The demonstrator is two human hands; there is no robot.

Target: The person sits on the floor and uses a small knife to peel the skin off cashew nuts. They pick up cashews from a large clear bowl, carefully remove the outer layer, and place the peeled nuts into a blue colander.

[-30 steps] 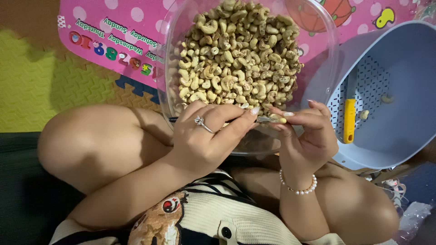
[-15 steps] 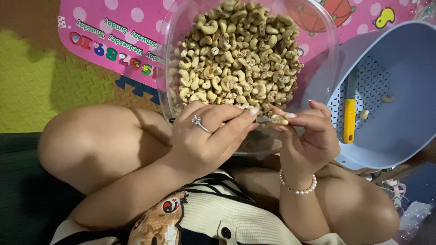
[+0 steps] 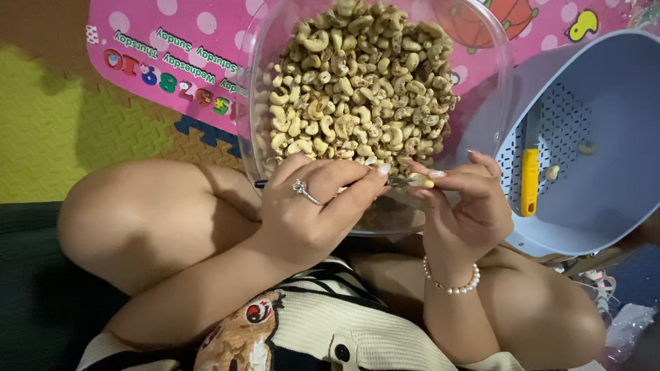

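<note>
My left hand (image 3: 309, 209), with a ring on one finger, is closed around a thin tool whose dark handle end (image 3: 259, 183) sticks out to the left. Its metal tip (image 3: 401, 181) touches a single cashew (image 3: 424, 183) pinched in the fingers of my right hand (image 3: 460, 206), which wears a pearl bracelet. Both hands meet just in front of a clear plastic bowl (image 3: 249, 103) heaped with pale cashews (image 3: 357, 89). The bowl rests between my bent knees.
A blue perforated basket (image 3: 605, 206) stands at the right, holding a yellow-handled knife (image 3: 528, 180) and a few loose cashews (image 3: 551, 172). Under the bowl lies a pink dotted play mat (image 3: 172, 48), with yellow-green foam tiles (image 3: 62, 130) at the left.
The hands stay together at the bowl's near rim. Only small finger movements around the cashew show.
</note>
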